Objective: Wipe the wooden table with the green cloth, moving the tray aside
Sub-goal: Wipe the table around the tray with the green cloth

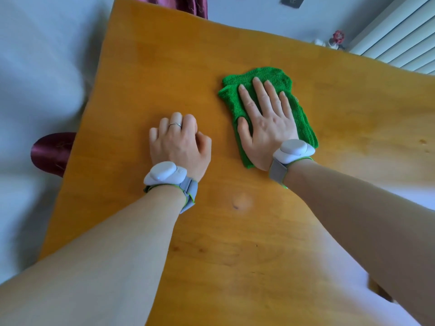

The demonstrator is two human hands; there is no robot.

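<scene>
The folded green cloth (pixel 270 78) lies on the wooden table (pixel 164 78), right of its middle. My right hand (pixel 266 123) presses flat on the cloth with straight, spread fingers. My left hand (pixel 180 144) rests on the bare wood to the left of the cloth, its fingers curled under and holding nothing. Both wrists wear white and grey bands. No tray is in view.
A dark red cushioned seat (pixel 50 152) shows past the table's left edge, and dark red fabric (pixel 188 5) past the far edge. Small red and white objects (pixel 335 41) stand beyond the far right edge, beside a white ribbed radiator (pixel 400 36).
</scene>
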